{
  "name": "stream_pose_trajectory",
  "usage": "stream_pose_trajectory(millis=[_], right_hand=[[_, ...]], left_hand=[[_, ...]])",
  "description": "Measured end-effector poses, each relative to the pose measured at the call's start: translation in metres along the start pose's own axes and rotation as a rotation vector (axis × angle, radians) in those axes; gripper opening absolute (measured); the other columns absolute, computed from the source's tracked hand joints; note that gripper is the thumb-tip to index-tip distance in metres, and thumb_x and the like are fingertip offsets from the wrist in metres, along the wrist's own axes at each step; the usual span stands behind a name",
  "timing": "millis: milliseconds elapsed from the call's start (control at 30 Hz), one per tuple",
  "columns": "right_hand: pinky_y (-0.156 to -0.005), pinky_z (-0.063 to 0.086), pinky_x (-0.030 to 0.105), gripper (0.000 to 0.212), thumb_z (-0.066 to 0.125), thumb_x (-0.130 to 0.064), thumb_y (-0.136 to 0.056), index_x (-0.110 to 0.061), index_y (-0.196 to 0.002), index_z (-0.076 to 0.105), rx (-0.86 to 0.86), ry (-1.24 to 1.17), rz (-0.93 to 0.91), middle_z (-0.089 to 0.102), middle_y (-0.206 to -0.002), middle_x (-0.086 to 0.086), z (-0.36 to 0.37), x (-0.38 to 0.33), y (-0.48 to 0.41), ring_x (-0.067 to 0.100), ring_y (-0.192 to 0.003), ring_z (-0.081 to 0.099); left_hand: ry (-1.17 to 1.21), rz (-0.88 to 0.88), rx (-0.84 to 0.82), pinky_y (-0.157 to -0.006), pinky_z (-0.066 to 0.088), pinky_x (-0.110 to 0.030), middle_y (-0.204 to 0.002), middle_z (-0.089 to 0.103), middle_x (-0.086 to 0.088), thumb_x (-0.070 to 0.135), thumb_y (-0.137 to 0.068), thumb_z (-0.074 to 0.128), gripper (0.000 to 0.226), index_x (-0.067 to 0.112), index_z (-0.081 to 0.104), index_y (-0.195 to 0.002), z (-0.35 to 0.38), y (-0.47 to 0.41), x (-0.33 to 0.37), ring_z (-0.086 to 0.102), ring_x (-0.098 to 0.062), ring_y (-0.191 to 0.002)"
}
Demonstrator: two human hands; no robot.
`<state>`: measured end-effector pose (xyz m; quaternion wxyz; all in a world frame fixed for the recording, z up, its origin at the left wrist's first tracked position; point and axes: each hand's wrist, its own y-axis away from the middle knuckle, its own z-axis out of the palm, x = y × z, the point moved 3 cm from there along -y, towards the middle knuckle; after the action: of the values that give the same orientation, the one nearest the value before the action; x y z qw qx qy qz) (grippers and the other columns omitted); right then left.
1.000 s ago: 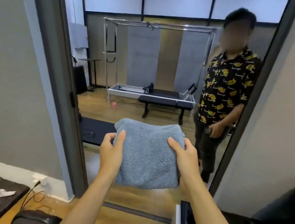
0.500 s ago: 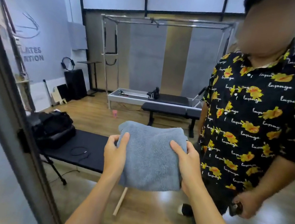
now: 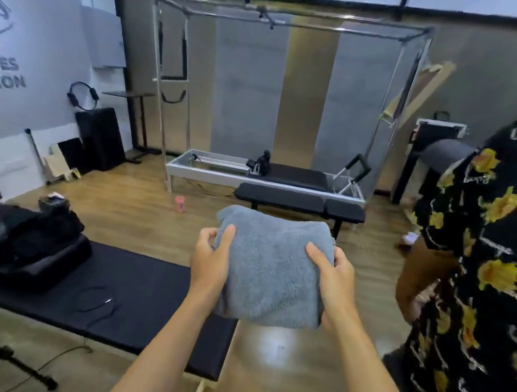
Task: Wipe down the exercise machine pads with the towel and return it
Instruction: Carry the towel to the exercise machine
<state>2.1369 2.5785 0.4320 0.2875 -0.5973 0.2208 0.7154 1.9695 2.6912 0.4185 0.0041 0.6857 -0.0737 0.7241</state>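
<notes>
carrying the folded towel (image 3: 271,271) into the studio, nothing wiped yet by the look of it

left to right: black bag (image 3: 20,242) at 9 o'clock sits on the near bench pad (image 3: 149,296), whose corner pokes in at 7. left hand (image 3: 210,264) and right hand (image 3: 334,285) are each clamped on a side of the towel, thumbs on top, dead centre. the machine (image 3: 265,177) with its black pads is at 12, well apart, open wood floor (image 3: 126,210) between. a person in a flowered shirt (image 3: 487,270) crowds 3 o'clock, so i'd guess the risk is brushing them or clipping that bench corner. clearest lane looks straight ahead.
</notes>
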Motion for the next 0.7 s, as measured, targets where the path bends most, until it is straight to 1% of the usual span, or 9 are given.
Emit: stream_pose_trajectory(millis=[100, 200, 267, 333, 400, 533, 600, 700], right_hand=[[-0.073, 0.057, 0.042, 0.020, 0.070, -0.025, -0.085, -0.012, -0.097, 0.061, 0.026, 0.014, 0.015, 0.073, -0.093, 0.007, 0.009, 0.008, -0.074, 0.025, -0.086, 0.071], [-0.079, 0.056, 0.047, 0.020, 0.071, -0.023, -0.085, -0.010, -0.097, 0.062, 0.048, -0.007, 0.021, 0.074, -0.095, 0.010, 0.010, 0.022, -0.156, 0.028, -0.088, 0.071], [-0.077, 0.057, 0.043, 0.019, 0.070, -0.020, -0.085, -0.009, -0.098, 0.063, 0.036, -0.041, 0.025, 0.075, -0.094, 0.009, 0.008, 0.034, -0.215, 0.025, -0.086, 0.072], [-0.071, 0.056, 0.036, 0.018, 0.069, -0.015, -0.085, -0.005, -0.100, 0.063, 0.013, -0.094, 0.039, 0.075, -0.092, 0.009, 0.006, 0.045, -0.274, 0.023, -0.082, 0.070], [-0.068, 0.056, 0.033, 0.019, 0.067, -0.011, -0.086, -0.002, -0.102, 0.064, -0.017, -0.146, 0.071, 0.074, -0.092, 0.011, 0.003, 0.052, -0.332, 0.024, -0.081, 0.069], [-0.070, 0.057, 0.034, 0.021, 0.066, -0.010, -0.083, -0.002, -0.102, 0.067, -0.110, -0.201, 0.184, 0.074, -0.096, 0.015, -0.004, 0.050, -0.438, 0.026, -0.080, 0.071], [-0.068, 0.057, 0.033, 0.029, 0.067, -0.013, -0.079, 0.000, -0.105, 0.067, -0.131, -0.221, 0.242, 0.073, -0.096, 0.016, -0.009, 0.053, -0.489, 0.027, -0.080, 0.070], [-0.072, 0.055, 0.034, 0.031, 0.065, -0.017, -0.085, 0.001, -0.110, 0.066, -0.171, -0.211, 0.316, 0.073, -0.102, 0.017, -0.009, 0.062, -0.566, 0.030, -0.088, 0.071]], left_hand=[[-0.011, -0.013, -0.016, -0.071, 0.058, -0.041, -0.090, 0.072, -0.003, 0.049, -0.089, 0.057, 0.029, 0.021, 0.058, -0.095, 0.036, -0.067, -0.012, 0.070, -0.018, -0.082], [-0.026, 0.001, -0.018, -0.072, 0.058, -0.041, -0.093, 0.071, -0.003, 0.050, -0.089, 0.057, 0.029, 0.022, 0.058, -0.095, 0.080, -0.135, -0.029, 0.069, -0.017, -0.084], [-0.033, 0.009, -0.014, -0.071, 0.056, -0.039, -0.093, 0.070, -0.004, 0.049, -0.089, 0.058, 0.029, 0.021, 0.057, -0.096, 0.114, -0.181, -0.045, 0.068, -0.017, -0.085], [-0.025, 0.011, 0.002, -0.076, 0.056, -0.043, -0.094, 0.070, -0.004, 0.052, -0.087, 0.060, 0.032, 0.020, 0.058, -0.096, 0.147, -0.227, -0.063, 0.068, -0.019, -0.088], [-0.021, -0.001, 0.010, -0.080, 0.055, -0.046, -0.096, 0.070, -0.004, 0.056, -0.083, 0.061, 0.036, 0.022, 0.058, -0.096, 0.181, -0.274, -0.077, 0.067, -0.020, -0.090], [-0.008, -0.031, 0.036, -0.075, 0.053, -0.040, -0.094, 0.070, -0.005, 0.049, -0.086, 0.063, 0.032, 0.019, 0.058, -0.095, 0.245, -0.354, -0.089, 0.066, -0.020, -0.087], [-0.011, -0.034, 0.023, -0.072, 0.052, -0.037, -0.092, 0.069, -0.004, 0.045, -0.088, 0.064, 0.029, 0.017, 0.058, -0.096, 0.277, -0.391, -0.094, 0.065, -0.019, -0.084], [-0.044, -0.049, -0.010, -0.074, 0.054, -0.041, -0.093, 0.069, -0.002, 0.045, -0.088, 0.063, 0.027, 0.019, 0.057, -0.097, 0.322, -0.451, -0.108, 0.066, -0.018, -0.085]])
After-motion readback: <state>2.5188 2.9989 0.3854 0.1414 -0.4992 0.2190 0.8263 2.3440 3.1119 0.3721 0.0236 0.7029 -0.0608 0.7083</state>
